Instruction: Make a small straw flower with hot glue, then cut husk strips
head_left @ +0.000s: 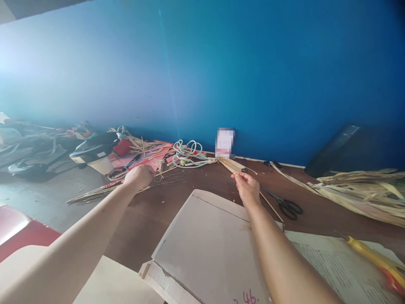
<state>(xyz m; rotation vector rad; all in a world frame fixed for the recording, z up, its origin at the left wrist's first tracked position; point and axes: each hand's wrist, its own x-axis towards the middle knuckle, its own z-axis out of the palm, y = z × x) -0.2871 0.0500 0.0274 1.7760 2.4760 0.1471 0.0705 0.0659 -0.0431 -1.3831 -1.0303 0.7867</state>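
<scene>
My left hand is stretched forward and closed over a bundle of thin sticks that lie fanned across the brown table. My right hand reaches ahead with fingers pinched on a pale dried leaf strip that runs toward the wall. Black scissors lie just right of that hand. A flat cardboard sheet sits between my forearms.
A coiled white cable lies near the blue wall. Dried leaves pile up at the right, with a yellow-handled tool on printed paper. Clutter and a red pouch fill the back left. A dark object leans at the back right.
</scene>
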